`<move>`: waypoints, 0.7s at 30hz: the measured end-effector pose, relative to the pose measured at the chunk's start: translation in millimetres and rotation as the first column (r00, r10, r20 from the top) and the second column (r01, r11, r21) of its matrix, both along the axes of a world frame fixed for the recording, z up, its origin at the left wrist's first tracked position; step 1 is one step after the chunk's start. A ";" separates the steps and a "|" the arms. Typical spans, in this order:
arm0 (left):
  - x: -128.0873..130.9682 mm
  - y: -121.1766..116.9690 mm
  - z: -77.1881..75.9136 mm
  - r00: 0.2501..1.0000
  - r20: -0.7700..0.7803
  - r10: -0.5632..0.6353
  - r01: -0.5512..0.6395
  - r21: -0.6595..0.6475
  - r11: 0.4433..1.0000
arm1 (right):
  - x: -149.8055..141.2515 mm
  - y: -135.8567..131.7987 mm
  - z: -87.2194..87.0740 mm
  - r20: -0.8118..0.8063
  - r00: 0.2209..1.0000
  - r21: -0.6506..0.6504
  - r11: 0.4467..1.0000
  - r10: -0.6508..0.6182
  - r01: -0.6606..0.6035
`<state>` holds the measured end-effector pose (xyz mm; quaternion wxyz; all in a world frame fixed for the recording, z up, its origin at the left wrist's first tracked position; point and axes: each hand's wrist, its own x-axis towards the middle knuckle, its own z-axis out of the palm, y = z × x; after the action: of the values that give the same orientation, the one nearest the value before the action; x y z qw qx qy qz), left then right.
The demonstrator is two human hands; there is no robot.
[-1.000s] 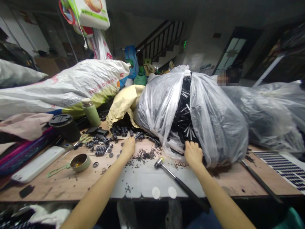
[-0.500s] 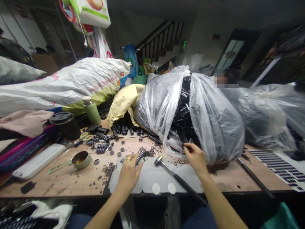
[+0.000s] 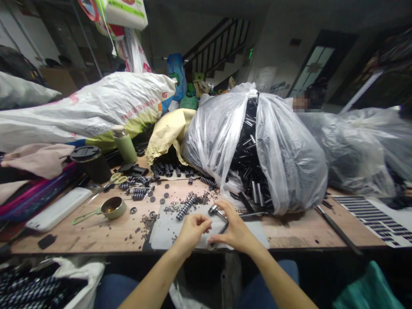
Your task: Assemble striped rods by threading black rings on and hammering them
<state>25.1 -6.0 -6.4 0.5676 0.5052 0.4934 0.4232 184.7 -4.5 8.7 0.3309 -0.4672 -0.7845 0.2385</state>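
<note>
Drawing thumb and forefinger together, my left hand [image 3: 189, 234] hovers over the near edge of a pale grey mat [image 3: 167, 231] at lower centre; whether anything small is pinched there, I cannot tell. Just beside it, my right hand [image 3: 240, 231] curves with thumb and fingers apart, its fingertips near the metal head of a hammer [image 3: 213, 210]. A dark rod [image 3: 222, 228] crosses the gap between thumb and fingers, but I cannot tell whether it is gripped.

Just beyond my left hand, a black-and-white checked cylinder [image 3: 186, 208] lies tilted on the mat, near a scatter of tiny dark beads [image 3: 202, 198]. Above my hands, a large translucent plastic bag [image 3: 212, 133] gapes to show glossy black tubes [image 3: 246, 163], with a crumpled tan paper bag [image 3: 175, 122] to its left.

At left of the frame, a small green long-handled pan [image 3: 114, 208], a black lidded tumbler [image 3: 93, 165] and a pale green bottle [image 3: 125, 146] stand on the wooden table [image 3: 296, 240]. A sheet of dark-striped paper [image 3: 370, 219] lies at lower right, while a bulging white sack [image 3: 96, 98] fills the upper left.
</note>
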 end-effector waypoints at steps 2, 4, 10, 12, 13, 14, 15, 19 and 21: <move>4.0 -3.9 -7.9 0.993 -0.094 0.072 -0.063 0.092 0.994 | -7.9 -3.1 -20.7 0.138 0.987 0.094 0.993 -0.087 0.074; 9.1 -12.2 -14.1 0.961 -0.225 0.158 -0.100 0.250 0.963 | -13.4 -3.3 -40.5 0.243 0.948 0.184 0.970 -0.204 0.161; 29.5 -64.7 -34.1 0.836 -0.491 0.246 0.071 0.541 0.838 | -13.3 6.7 -62.7 0.162 0.933 0.228 0.932 -0.322 0.282; 38.7 -78.3 -44.5 0.778 -0.607 0.162 0.177 0.459 0.871 | -12.1 9.4 -62.8 0.048 0.947 0.179 0.935 -0.318 0.305; 43.6 -81.9 -49.8 0.754 -0.647 0.114 0.196 0.387 0.901 | -11.9 10.4 -62.7 0.013 0.950 0.161 0.938 -0.312 0.306; 48.5 -83.2 -54.5 0.743 -0.665 0.071 0.186 0.307 0.933 | -11.9 11.2 -62.6 -0.006 0.950 0.149 0.940 -0.311 0.308; 53.1 -82.6 -58.3 0.756 -0.654 0.025 0.162 0.224 0.961 | -11.8 11.6 -62.0 -0.013 0.950 0.142 0.940 -0.312 0.310; 62.7 -70.9 -59.5 0.961 -0.240 -0.139 0.088 -0.210 0.974 | -4.1 5.6 -48.6 -0.053 0.952 0.111 0.945 -0.302 0.307; 60.0 -66.4 -52.9 0.994 0.032 -0.109 0.113 -0.363 0.925 | 5.3 -5.5 -34.3 -0.030 0.974 0.077 0.971 -0.226 0.228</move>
<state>85.0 -72.5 -59.3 0.6772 0.4160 0.5305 0.2947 190.0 -10.0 -25.5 0.3827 -0.5377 -0.7313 0.1722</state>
